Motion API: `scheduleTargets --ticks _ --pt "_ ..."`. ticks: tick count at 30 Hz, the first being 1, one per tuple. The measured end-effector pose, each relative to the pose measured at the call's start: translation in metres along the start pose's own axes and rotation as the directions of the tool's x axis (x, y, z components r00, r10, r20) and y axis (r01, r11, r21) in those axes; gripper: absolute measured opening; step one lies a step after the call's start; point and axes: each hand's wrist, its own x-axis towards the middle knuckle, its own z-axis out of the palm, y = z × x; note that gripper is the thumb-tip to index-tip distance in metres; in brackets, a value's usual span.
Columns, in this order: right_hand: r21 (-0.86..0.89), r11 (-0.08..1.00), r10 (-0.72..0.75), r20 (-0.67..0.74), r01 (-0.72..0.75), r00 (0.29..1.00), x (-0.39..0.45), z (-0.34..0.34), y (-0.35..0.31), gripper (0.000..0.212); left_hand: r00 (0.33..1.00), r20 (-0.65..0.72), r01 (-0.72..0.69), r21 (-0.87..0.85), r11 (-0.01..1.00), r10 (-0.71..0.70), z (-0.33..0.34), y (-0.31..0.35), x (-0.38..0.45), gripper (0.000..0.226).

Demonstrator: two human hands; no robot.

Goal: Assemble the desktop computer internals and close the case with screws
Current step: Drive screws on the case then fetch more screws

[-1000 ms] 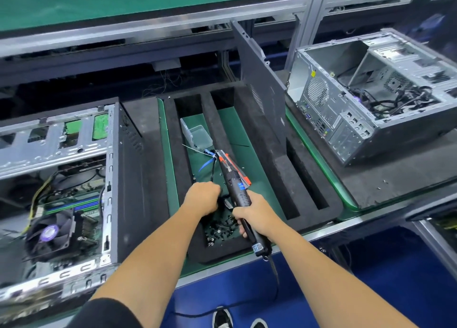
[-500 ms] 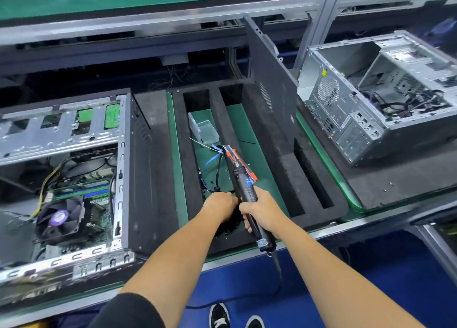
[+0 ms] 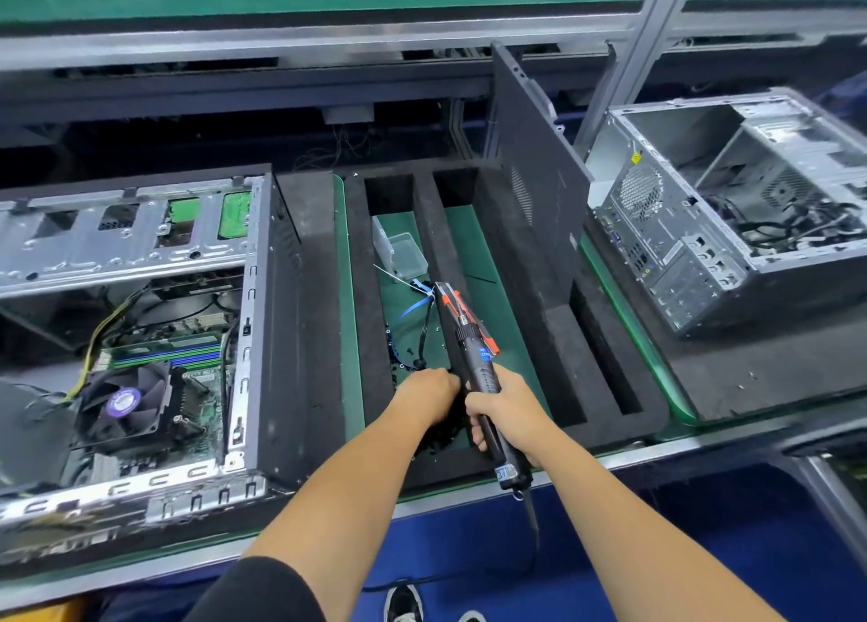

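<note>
Right hand [image 3: 504, 405] is wrapped around the electric screwdriver [image 3: 474, 377] mid-body, tip aimed toward 11 o'clock. Left hand [image 3: 429, 396] is knuckles-up over the pile of loose screws [image 3: 438, 438] in the foam tray [image 3: 605, 415]; fingers are curled under, so can't tell if it's actually got one pinched.

The open case [image 3: 136, 330] sits at 9 o'clock with the fan and board exposed, and a second case [image 3: 732, 208] is out at 2. The side panel [image 3: 535, 176] stands on edge at 12, just past the tray.

My guess on handling: the screws are tiny, hard and slippery, so pinch by the head with fingertips. The panel looks like thin, stiff sheet metal; grab it by both long edges.
</note>
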Motion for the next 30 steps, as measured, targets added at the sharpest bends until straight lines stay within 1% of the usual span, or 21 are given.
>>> scheduleTargets --ticks 3,6,12,17,20,22,25,27,30 --pt "0.005 1.0 -0.005 0.002 0.005 1.0 0.001 0.0 0.0 0.02 0.998 -0.04 0.041 -0.075 0.996 -0.044 0.007 0.004 0.002 0.025" --pt "0.007 1.0 0.0 0.004 0.0 1.0 0.001 -0.002 0.0 0.021 0.997 -0.052 0.059 -0.105 0.993 -0.065 0.008 0.006 0.001 0.024" --pt "0.013 1.0 0.004 0.009 -0.005 1.0 0.0 -0.001 0.0 0.021 0.994 0.015 0.109 -0.227 0.968 -0.108 0.007 0.006 -0.002 0.022" --pt "0.017 1.0 0.005 0.01 -0.005 1.0 0.001 -0.002 -0.001 0.02 0.986 0.067 0.164 -0.336 0.928 -0.15 0.007 0.006 -0.003 0.022" --pt "0.026 1.0 0.008 0.019 -0.008 1.0 0.001 -0.002 0.0 0.02 0.979 0.079 0.202 -0.363 0.91 -0.186 0.007 0.007 -0.004 0.021" --pt "0.036 0.999 0.009 0.025 -0.01 1.0 0.002 -0.003 0.001 0.02 0.978 0.073 0.206 -0.37 0.906 -0.193 0.006 0.007 -0.006 0.019" --pt "0.038 0.999 0.008 0.024 -0.009 1.0 0.003 -0.003 0.002 0.02 0.978 0.057 0.208 -0.395 0.895 -0.203 0.001 0.009 -0.008 0.009" --pt "0.036 0.999 0.007 0.022 -0.007 1.0 0.003 -0.003 0.002 0.02 0.976 0.043 0.213 -0.427 0.879 -0.216 -0.005 0.009 -0.01 0.015" --pt "0.035 0.999 0.002 0.022 -0.003 1.0 0.004 -0.004 0.002 0.021 0.981 -0.009 0.167 -0.479 0.862 -0.195 -0.026 0.003 -0.012 0.022"
